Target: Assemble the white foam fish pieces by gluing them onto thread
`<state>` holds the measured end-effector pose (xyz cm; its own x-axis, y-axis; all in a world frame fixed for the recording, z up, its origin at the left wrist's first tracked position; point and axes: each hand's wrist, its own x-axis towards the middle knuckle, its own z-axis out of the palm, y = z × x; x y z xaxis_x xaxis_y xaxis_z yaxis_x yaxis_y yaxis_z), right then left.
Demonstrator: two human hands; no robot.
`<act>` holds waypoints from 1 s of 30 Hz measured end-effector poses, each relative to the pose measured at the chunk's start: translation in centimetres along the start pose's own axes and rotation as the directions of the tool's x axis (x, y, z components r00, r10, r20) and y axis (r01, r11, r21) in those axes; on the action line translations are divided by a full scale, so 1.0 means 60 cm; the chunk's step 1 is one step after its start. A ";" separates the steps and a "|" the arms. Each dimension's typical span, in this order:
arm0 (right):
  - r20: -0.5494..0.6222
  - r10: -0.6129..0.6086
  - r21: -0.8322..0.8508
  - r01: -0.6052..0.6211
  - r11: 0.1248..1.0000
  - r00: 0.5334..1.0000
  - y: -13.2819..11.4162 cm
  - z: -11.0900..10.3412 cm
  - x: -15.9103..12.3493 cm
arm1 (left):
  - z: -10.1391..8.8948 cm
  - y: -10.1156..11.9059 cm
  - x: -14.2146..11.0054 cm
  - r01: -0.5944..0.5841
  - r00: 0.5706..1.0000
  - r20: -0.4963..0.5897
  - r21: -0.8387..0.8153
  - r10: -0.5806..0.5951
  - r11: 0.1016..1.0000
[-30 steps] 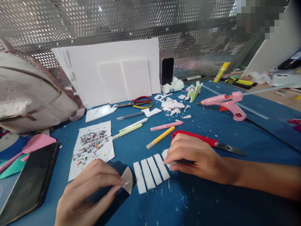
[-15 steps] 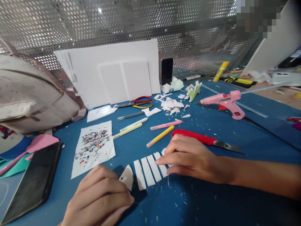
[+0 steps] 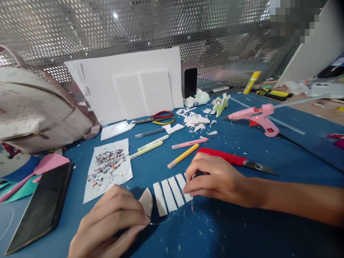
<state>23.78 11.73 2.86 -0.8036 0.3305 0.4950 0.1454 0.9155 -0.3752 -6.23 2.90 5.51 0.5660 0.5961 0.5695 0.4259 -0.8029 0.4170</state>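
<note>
Nothing could be read anywhere. The tissue pack (image 3: 197, 99) at the back of the counter (image 3: 242, 222) carried a small blue mark (too small and blurred to make out as letters). The yellow glue stick (image 3: 251, 82) and the pink glue gun (image 3: 254, 115) showed no legible label, and the white boards (image 3: 129, 82) leaning against the perforated wall were blank. Both phone screens (image 3: 40, 208) were dark.

Bare blue mat (image 3: 242, 229) lies open in front of the right hand (image 3: 215, 177). Behind it, the red knife (image 3: 233, 160) and 2 markers, yellow (image 3: 183, 156) and pink (image 3: 189, 143), bar the way. The phone (image 3: 40, 208) and confetti sheet (image 3: 109, 168) crowd the left hand (image 3: 110, 225).
</note>
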 end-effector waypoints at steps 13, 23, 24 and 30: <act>0.078 -0.096 -0.004 0.097 0.995 0.992 -0.010 0.000 0.002 | 0.017 -0.002 -0.016 -0.026 1.000 0.014 0.029 0.026 0.999; 0.058 -0.143 -0.011 0.144 0.990 0.988 -0.013 0.001 -0.002 | -0.002 0.002 -0.013 0.005 0.997 0.077 -0.029 -0.002 1.000; 0.052 -0.143 -0.008 0.143 0.990 0.988 -0.013 0.001 -0.001 | -0.002 0.002 -0.011 0.001 0.998 0.061 -0.032 0.001 0.999; 0.027 -0.100 -0.001 0.100 0.995 0.995 -0.016 -0.002 0.001 | 0.006 0.000 0.001 0.010 1.000 -0.007 -0.018 -0.010 1.000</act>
<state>23.66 10.88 3.33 -0.8292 0.2311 0.5089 0.0647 0.9440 -0.3234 -5.96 2.97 5.29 0.5572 0.6038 0.5700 0.4187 -0.7971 0.4351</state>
